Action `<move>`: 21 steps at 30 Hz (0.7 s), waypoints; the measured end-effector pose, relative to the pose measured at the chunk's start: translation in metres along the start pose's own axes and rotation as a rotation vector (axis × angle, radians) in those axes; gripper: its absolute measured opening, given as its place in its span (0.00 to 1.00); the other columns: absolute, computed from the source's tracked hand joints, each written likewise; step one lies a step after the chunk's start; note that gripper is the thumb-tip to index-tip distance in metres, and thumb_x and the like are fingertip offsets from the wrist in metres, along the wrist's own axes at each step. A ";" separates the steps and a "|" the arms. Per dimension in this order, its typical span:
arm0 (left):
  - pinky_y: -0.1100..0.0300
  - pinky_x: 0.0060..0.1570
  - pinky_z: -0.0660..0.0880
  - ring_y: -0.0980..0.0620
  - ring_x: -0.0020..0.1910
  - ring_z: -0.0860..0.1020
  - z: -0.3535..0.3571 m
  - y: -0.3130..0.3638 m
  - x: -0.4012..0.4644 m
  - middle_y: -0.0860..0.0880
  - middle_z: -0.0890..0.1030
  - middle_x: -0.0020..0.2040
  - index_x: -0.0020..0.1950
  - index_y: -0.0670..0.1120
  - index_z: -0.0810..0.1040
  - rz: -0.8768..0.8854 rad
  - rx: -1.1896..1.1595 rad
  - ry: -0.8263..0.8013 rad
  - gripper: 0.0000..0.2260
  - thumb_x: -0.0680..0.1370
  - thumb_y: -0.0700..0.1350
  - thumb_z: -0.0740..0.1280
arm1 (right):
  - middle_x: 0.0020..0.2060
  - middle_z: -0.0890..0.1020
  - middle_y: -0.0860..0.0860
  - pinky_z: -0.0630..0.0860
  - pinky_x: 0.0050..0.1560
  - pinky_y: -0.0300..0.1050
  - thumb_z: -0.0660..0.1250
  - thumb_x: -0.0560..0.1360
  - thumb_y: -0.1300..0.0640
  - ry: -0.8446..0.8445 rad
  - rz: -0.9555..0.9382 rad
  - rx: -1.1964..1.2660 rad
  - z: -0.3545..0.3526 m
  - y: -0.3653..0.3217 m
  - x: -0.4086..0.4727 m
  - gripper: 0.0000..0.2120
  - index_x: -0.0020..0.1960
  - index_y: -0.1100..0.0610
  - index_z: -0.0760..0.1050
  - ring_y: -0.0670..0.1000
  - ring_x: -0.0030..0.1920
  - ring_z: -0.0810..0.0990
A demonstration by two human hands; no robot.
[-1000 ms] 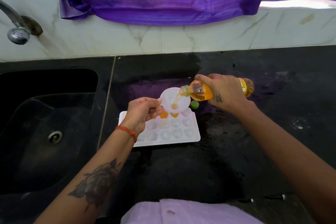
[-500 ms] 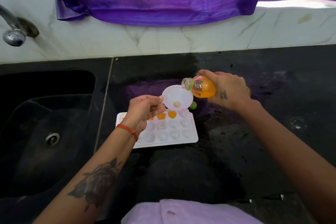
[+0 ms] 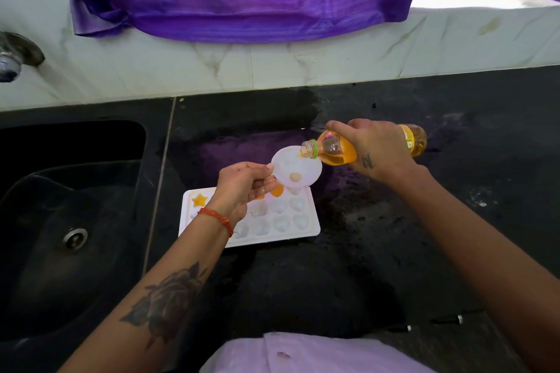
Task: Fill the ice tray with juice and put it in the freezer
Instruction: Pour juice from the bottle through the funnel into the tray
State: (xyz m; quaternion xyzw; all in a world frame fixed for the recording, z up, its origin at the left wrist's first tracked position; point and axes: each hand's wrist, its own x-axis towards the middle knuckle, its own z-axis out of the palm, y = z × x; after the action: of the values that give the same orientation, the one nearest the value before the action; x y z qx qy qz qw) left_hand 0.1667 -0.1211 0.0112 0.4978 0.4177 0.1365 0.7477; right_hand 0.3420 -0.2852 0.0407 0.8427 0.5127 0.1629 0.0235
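The right hand [image 3: 374, 150] grips a tilted clear plastic bottle of orange juice [image 3: 336, 151], its mouth over a white plastic funnel [image 3: 296, 169] pinched by the left hand [image 3: 242, 188]. Below, the white ice tray [image 3: 313, 221] lies on the black counter [image 3: 394, 236]; a star-shaped cell and perhaps two more hold juice.

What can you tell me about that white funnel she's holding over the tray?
The funnel is round, white and looks like translucent plastic. The left hand pinches its rim, holding it over the far row of the ice tray. The juice bottle, tipped in the right hand, has its open mouth at the funnel's far edge.
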 end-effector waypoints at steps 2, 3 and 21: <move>0.67 0.28 0.77 0.55 0.27 0.82 0.001 0.000 0.000 0.47 0.82 0.26 0.42 0.37 0.79 0.000 0.002 0.002 0.03 0.71 0.35 0.71 | 0.49 0.83 0.55 0.66 0.37 0.44 0.75 0.66 0.56 -0.001 -0.004 -0.010 0.000 0.001 -0.001 0.33 0.67 0.48 0.67 0.59 0.46 0.81; 0.67 0.28 0.77 0.54 0.27 0.82 0.001 0.001 0.000 0.47 0.82 0.26 0.42 0.37 0.80 0.000 0.005 0.005 0.03 0.71 0.35 0.71 | 0.49 0.83 0.55 0.67 0.38 0.44 0.75 0.66 0.56 -0.005 -0.007 -0.012 0.000 0.000 -0.001 0.33 0.68 0.48 0.66 0.59 0.47 0.81; 0.66 0.29 0.78 0.54 0.28 0.82 0.004 0.004 -0.002 0.47 0.83 0.28 0.40 0.38 0.80 0.001 -0.015 0.027 0.01 0.71 0.35 0.71 | 0.49 0.81 0.52 0.65 0.38 0.45 0.70 0.69 0.49 -0.005 0.091 0.226 -0.009 -0.002 -0.004 0.28 0.67 0.45 0.65 0.59 0.47 0.80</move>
State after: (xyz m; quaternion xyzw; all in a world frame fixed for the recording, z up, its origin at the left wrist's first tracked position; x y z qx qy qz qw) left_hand 0.1697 -0.1234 0.0163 0.4906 0.4267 0.1468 0.7454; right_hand 0.3357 -0.2887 0.0473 0.8628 0.4889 0.1028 -0.0777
